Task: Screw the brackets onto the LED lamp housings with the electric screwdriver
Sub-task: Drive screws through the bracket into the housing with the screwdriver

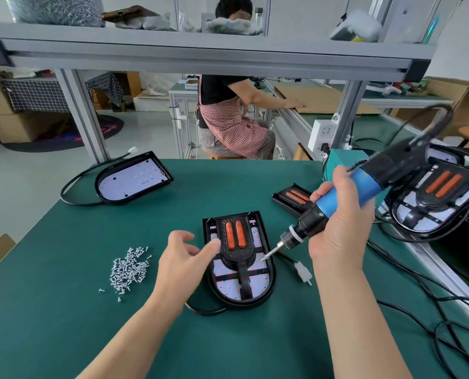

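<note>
**Bit brought to the bracket's right flank**

The lamp housing [264,289] is laid at the middle of the green mat [63,324]. Its long axis runs from 12 to 6 o'clock, with the rounded end at 6. The black bracket [237,254], with two orange strips, is seated on it along the same axis.

The electric screwdriver [345,192] is clamped in the right hand [340,228], fingers wrapped round the blue barrel. It slants down from 2 o'clock. Its bit [273,250] is set at the bracket's right flank, at about 4 o'clock from the bracket's centre; whether a screw sits on the tip cannot be told.

The left hand [181,258] is held apart and empty at 9 o'clock, fingertips at the housing's left edge, so steadying falls to it.

Loose screws [129,269] are heaped further out at 9 o'clock. A white connector [303,270] and its lead lie just beside the housing at 3 o'clock, under the tool's path. Another housing [134,181] lies at 10 o'clock, and stacked housings [435,198] and cables are crowded at 2 o'clock.
</note>
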